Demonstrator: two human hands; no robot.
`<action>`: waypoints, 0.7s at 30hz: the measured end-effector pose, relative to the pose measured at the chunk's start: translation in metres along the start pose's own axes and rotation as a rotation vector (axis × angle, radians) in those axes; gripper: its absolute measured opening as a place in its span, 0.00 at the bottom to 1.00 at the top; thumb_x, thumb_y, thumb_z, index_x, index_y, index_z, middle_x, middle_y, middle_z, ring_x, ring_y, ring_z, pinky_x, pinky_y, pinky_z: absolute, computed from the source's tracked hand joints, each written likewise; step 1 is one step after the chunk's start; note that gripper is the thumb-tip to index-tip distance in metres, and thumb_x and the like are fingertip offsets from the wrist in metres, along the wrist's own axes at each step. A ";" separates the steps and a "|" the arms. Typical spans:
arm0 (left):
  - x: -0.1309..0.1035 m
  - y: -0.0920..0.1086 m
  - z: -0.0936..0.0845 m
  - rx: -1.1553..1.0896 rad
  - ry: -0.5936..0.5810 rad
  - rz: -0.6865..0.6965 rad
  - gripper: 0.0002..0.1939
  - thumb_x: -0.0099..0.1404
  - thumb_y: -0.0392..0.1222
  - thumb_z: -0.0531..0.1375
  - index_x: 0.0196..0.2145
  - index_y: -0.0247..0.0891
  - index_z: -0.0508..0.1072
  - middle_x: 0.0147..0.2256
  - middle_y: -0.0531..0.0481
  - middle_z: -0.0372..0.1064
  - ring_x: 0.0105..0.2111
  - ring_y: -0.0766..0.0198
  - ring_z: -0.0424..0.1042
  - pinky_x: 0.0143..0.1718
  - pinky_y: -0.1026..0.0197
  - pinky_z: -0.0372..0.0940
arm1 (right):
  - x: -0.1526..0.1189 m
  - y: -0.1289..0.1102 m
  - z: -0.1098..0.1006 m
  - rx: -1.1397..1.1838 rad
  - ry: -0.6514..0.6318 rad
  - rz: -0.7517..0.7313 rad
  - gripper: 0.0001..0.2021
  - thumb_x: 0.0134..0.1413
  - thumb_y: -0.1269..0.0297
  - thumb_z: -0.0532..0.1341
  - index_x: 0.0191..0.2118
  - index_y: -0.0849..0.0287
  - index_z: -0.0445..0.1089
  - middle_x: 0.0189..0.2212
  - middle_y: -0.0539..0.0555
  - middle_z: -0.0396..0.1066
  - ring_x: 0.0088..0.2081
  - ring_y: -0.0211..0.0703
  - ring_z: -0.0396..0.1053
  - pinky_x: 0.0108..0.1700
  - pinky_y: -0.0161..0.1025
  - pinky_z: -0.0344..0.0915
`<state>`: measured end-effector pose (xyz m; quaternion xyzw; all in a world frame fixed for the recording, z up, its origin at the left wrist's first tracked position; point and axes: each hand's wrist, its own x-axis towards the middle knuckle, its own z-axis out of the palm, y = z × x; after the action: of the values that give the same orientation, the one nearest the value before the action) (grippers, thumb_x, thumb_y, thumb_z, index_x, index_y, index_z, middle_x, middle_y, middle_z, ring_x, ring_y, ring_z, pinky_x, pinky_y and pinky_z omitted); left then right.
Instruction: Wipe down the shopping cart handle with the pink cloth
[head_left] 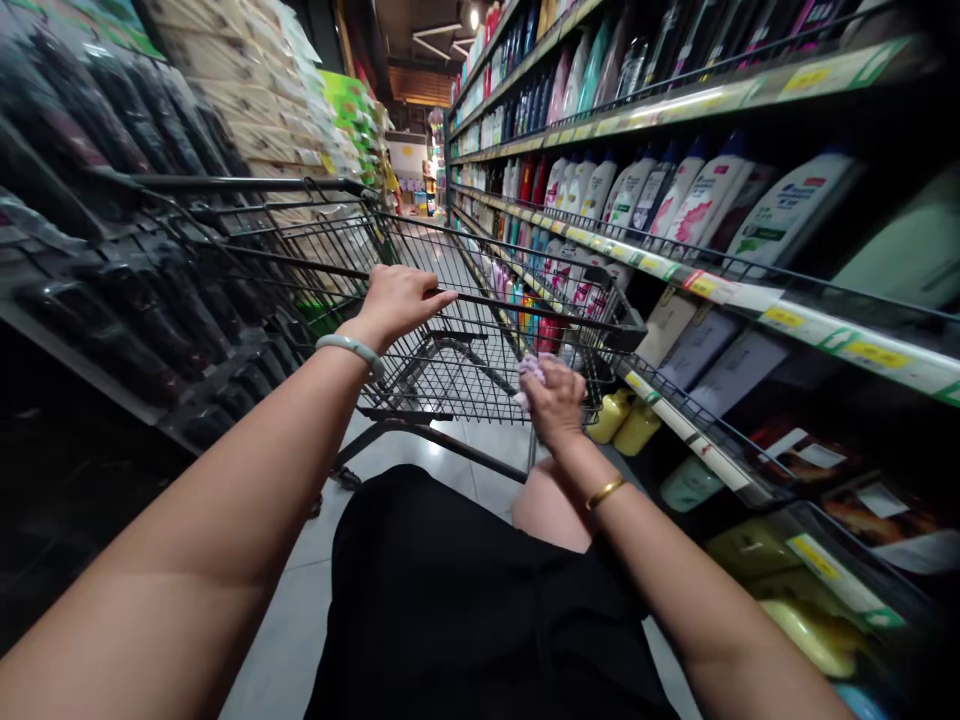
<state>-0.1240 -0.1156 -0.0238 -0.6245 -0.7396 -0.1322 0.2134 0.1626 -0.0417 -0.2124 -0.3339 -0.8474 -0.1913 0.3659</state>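
My left hand (401,300) is wrapped over the dark handle bar of a wire shopping cart (480,385), which stands in front of me. A pale bangle (351,352) circles that wrist. Lower and to the right, my right hand (556,400) is closed around a crumpled, pale purple cloth or tissue (531,375); its exact kind is hard to tell. This hand hangs just behind the cart's near right corner, above my knee, with a gold bracelet (604,492) at the wrist. Mostly bare wire mesh shows in the cart's basket.
On the right, shelves (739,295) with price strips carry rows of shampoo bottles (709,205) close to the cart. Packaged dark goods (142,320) hang on the left, with stacked beige packs (255,85) beyond. A tiled aisle floor (289,600) runs forward between them.
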 end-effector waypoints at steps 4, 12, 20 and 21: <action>-0.001 -0.016 0.002 -0.017 0.004 -0.024 0.31 0.71 0.69 0.48 0.33 0.43 0.77 0.39 0.41 0.78 0.46 0.45 0.72 0.49 0.46 0.57 | -0.010 -0.021 0.012 0.016 -0.302 -0.217 0.13 0.69 0.64 0.62 0.55 0.47 0.78 0.61 0.60 0.74 0.58 0.56 0.64 0.54 0.52 0.58; -0.011 0.021 0.001 -0.111 0.141 0.040 0.23 0.75 0.62 0.53 0.49 0.46 0.80 0.54 0.43 0.77 0.61 0.45 0.65 0.70 0.37 0.40 | 0.029 -0.052 0.021 0.031 -0.241 -0.270 0.15 0.72 0.64 0.58 0.59 0.48 0.75 0.66 0.60 0.70 0.62 0.58 0.62 0.58 0.56 0.56; 0.006 0.105 0.037 -0.254 0.189 0.040 0.23 0.76 0.61 0.54 0.38 0.45 0.81 0.42 0.45 0.80 0.51 0.47 0.70 0.60 0.41 0.52 | 0.027 -0.046 0.025 0.040 -0.488 -0.402 0.21 0.68 0.60 0.63 0.63 0.53 0.71 0.64 0.63 0.70 0.61 0.62 0.63 0.61 0.58 0.61; 0.007 0.105 0.041 -0.255 0.223 0.032 0.24 0.76 0.62 0.53 0.36 0.45 0.81 0.40 0.44 0.80 0.49 0.47 0.71 0.58 0.42 0.53 | 0.030 -0.042 0.024 0.041 -0.444 -0.395 0.19 0.70 0.60 0.61 0.63 0.52 0.71 0.64 0.62 0.70 0.61 0.61 0.63 0.61 0.58 0.61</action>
<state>-0.0278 -0.0712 -0.0636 -0.6396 -0.6785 -0.2901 0.2155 0.1059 -0.0445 -0.2094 -0.1886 -0.9590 -0.1639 0.1337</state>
